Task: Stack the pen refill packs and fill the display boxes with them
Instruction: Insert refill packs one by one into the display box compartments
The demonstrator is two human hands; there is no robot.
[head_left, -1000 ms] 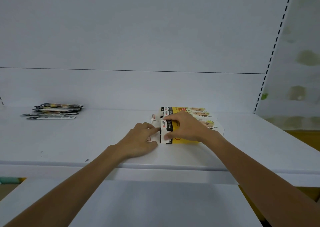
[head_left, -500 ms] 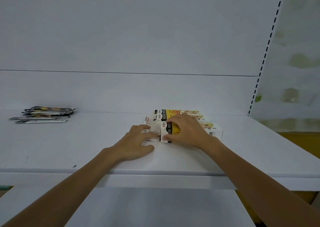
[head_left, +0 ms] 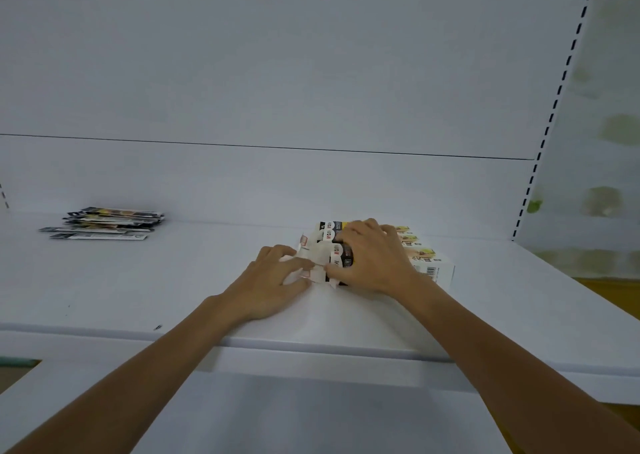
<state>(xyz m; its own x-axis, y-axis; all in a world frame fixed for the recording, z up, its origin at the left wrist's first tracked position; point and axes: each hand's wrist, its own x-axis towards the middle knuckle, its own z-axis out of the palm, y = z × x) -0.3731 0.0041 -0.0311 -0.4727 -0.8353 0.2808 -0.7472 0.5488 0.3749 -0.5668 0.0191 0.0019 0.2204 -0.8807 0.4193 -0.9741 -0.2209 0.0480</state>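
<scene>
- Display boxes (head_left: 433, 267) are sitting in a tight row, side by side, right of centre on the white shelf (head_left: 173, 280), yellow-and-white printed tops facing up.
- Right hand (head_left: 375, 263) is lying palm-down over the front box (head_left: 445, 275): fingers are curling across its top and the thumb is pressing at its near left corner, gripping it.
- The left ends of the boxes are standing open, with white flaps (head_left: 318, 254) sticking out.
- Left hand (head_left: 272, 282) is resting on the shelf just beside that open end; bent fingers and thumb are closing on one flap, white card showing between them.
- The two hands are nearly touching at the thumbs.
- Refill packs (head_left: 107, 223) are lying flat in a loose stack far left on the same shelf, well apart from the boxes and hands.
- Whether any packs are lying inside the boxes cannot be told.
</scene>
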